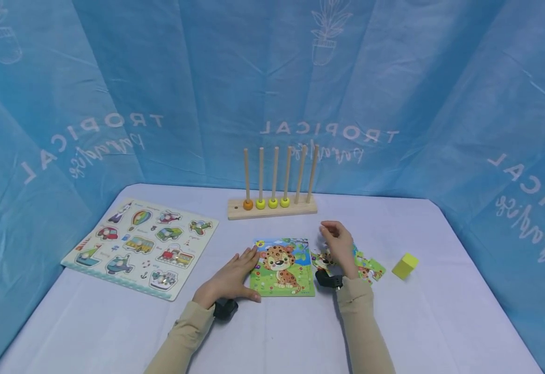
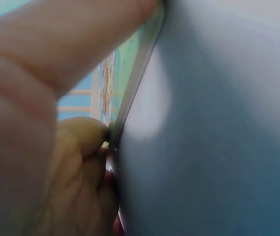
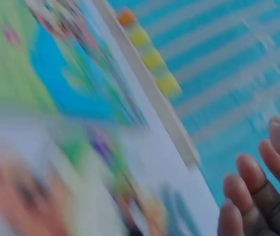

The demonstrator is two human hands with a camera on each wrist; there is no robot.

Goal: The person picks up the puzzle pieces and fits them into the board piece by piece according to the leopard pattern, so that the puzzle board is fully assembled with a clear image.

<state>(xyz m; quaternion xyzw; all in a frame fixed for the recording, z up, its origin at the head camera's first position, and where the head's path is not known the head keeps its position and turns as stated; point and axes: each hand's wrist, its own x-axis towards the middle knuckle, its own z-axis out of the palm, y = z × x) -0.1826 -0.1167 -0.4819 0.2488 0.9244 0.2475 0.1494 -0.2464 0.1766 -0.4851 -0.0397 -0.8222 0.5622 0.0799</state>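
Observation:
A square picture puzzle board [image 1: 300, 280] with a spotted cub on green grass lies flat in the middle of the table. My left hand [image 1: 227, 278] rests along its left edge, fingers stretched toward the upper corner and thumb near the lower one. The left wrist view has the thumb [image 2: 66, 34] and fingertips right at the board's edge [image 2: 135, 86]. Just right of the board, my right hand [image 1: 340, 246] hovers over loose puzzle pieces [image 1: 370, 269], partly hiding them. Its fingers [image 3: 250, 172] are loosely bent in the right wrist view, with nothing between them.
A wooden peg rack [image 1: 272, 210] with orange and yellow beads stands behind the board. To the left lies a knob puzzle tray [image 1: 183, 241] of vehicles. A yellow block [image 1: 405, 266] sits right of the loose pieces. Blue curtains [image 1: 272, 93] hang around the table.

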